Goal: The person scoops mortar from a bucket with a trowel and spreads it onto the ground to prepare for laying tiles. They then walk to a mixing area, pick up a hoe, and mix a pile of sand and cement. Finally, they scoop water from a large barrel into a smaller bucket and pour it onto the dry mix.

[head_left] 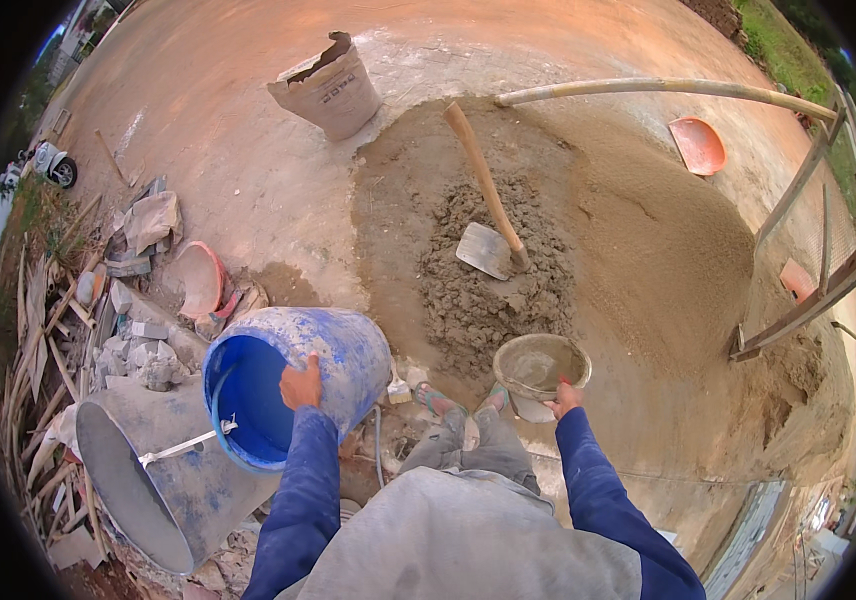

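Note:
My left hand (300,384) is closed over the rim of a blue plastic barrel (348,345), which is smeared with dried cement and tipped with its mouth toward the left. My right hand (566,400) grips the rim of a round, mortar-crusted bucket (520,393), held near my feet. Its inside looks grey and wet; how much it holds I cannot tell. Ahead of my feet lies a heap of wet mortar (468,305). A hoe (483,250) rests on it, blade down in the mix, its wooden handle slanting up and away.
Left of the barrel lies a grey drum (218,500) beside rubble (153,360) and scrap wood (33,400). A torn cement bag (348,100) stands ahead. Sand (668,260) spreads rightward under a wooden-framed screen (808,310). A red scoop (698,146) lies beyond.

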Available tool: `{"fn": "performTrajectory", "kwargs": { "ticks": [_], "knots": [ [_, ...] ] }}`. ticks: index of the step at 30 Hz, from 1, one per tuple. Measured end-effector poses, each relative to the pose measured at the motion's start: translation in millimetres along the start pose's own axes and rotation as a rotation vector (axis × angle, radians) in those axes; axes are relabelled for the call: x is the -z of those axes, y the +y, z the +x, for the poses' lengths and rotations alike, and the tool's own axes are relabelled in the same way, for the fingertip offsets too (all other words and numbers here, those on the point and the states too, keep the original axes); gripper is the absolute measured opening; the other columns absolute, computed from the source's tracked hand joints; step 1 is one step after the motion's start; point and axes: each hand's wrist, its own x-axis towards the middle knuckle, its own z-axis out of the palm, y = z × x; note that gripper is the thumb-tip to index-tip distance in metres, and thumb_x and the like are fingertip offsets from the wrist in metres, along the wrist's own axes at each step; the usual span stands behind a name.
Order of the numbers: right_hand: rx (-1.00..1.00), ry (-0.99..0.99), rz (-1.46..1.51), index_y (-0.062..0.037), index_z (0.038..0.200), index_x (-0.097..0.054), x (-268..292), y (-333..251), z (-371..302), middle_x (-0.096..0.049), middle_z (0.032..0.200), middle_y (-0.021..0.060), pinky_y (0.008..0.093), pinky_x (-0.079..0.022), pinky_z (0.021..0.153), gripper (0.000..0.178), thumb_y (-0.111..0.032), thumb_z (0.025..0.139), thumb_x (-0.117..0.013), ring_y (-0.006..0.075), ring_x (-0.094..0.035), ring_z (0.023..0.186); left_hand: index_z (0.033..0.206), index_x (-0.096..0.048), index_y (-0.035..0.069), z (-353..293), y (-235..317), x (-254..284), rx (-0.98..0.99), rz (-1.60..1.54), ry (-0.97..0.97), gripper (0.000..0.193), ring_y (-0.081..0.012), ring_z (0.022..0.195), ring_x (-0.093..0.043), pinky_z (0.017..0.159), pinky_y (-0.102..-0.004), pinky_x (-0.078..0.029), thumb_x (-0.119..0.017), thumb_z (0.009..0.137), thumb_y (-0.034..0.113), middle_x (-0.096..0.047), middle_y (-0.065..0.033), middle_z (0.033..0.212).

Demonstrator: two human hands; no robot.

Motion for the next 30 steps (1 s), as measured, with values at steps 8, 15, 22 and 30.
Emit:
{"fn": "performTrajectory", "kwargs": {
  "ticks": [8,15,22,30],
  "knots": [
    [-0.122,0.048,0.146,0.0002,0.123,-0.048,-150,-43,116,-0.051,0.122,0.0195,0.0590,-0.050,0.082,0.041,-0.013,0.085,-0.057,0.0419,-0.056,0.104,0.105,-0.062,-0.005,-1,6,-8,-0.048,-0.048,0.112,0.054,-0.0411,0.096,-0.061,0.085,-0.0453,-0.045,-0.070,0.075,0.040,-0.065,-0.0248,0.102],
    [-0.086,-0.196,0.456,-0.0028,0.132,-0.040,-193,-33,184,-0.043,0.130,0.0217,0.0649,-0.046,0.089,0.048,-0.006,0.085,-0.050,0.0433,-0.050,0.112,0.106,-0.061,-0.006,1,16,-25,-0.088,-0.018,0.093,0.052,-0.0403,0.095,-0.061,0.083,-0.0447,-0.046,-0.070,0.076,0.036,-0.065,-0.0247,0.101],
    [-0.125,-0.232,0.294,0.0043,0.123,-0.044,-114,36,200,-0.047,0.122,0.0187,0.0514,-0.056,0.079,0.042,-0.011,0.086,-0.053,0.0374,-0.055,0.105,0.110,-0.058,-0.007,4,11,-30,-0.083,-0.049,0.089,0.055,-0.0404,0.096,-0.061,0.084,-0.0440,-0.046,-0.070,0.077,0.035,-0.064,-0.0254,0.103],
    [-0.084,0.063,-0.198,0.0000,0.113,-0.057,-155,32,108,-0.061,0.109,0.0158,0.0433,-0.055,0.079,0.030,-0.012,0.085,-0.056,0.0287,-0.062,0.097,0.116,-0.054,-0.006,8,-11,-22,-0.027,0.009,0.095,0.060,-0.0419,0.103,-0.057,0.089,-0.0443,-0.043,-0.071,0.076,0.034,-0.060,-0.0263,0.111]
  ]
}}
